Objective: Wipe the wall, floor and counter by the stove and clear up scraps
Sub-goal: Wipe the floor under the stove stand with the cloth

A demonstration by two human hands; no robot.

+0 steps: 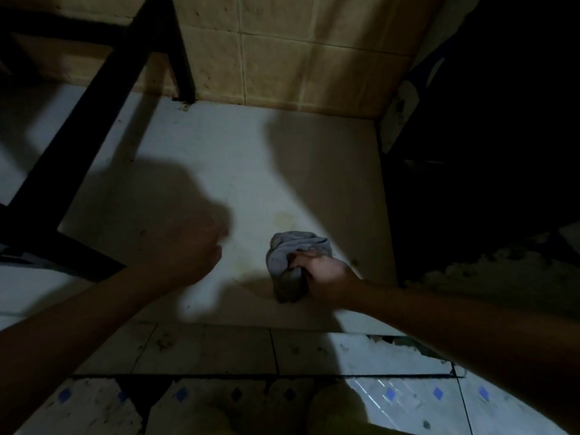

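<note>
Dim view down at pale floor (219, 158), R hand (326, 271) gripping bunched grey cloth (292, 262) pressed on floor, L hand (191, 252) fisted w/ nothing, beige tiled wall (298, 58) behind

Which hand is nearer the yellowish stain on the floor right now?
Right. The right hand grips the grey cloth just below the yellowish stain; the left hand, a loose fist holding nothing visible, sits farther off to its left.
</note>
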